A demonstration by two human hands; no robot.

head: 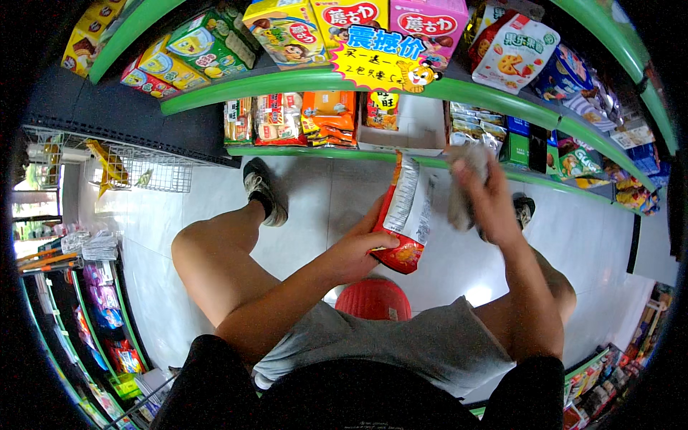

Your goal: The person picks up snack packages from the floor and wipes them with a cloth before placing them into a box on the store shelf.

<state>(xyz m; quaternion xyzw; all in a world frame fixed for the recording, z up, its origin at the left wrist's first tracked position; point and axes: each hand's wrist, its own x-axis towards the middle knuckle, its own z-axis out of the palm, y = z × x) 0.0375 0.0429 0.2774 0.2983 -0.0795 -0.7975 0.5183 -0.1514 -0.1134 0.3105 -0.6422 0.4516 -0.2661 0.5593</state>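
Observation:
A red snack bag [402,255] with a printed silver-white back panel is gripped near its lower end by my left hand [357,252], thumb on its front. To the right, my right hand [486,193], blurred, holds a grey-brown cloth [461,199] that hangs down from the fingers. Beyond both hands, an open white carton [427,126] sits on the low shelf, with red-and-yellow snack bags [382,110] at its left side. Orange snack packs [328,115] stand left of the carton, and clear packs of rice crackers [279,118] stand beside them.
Green-edged shelves [301,83] curve across the front, with snack boxes [344,16] and a white cookie bag [515,54] above. A yellow price sign [371,67] hangs over the edge. A red stool [373,298] is beneath me. Wire baskets [166,174] hang at the left.

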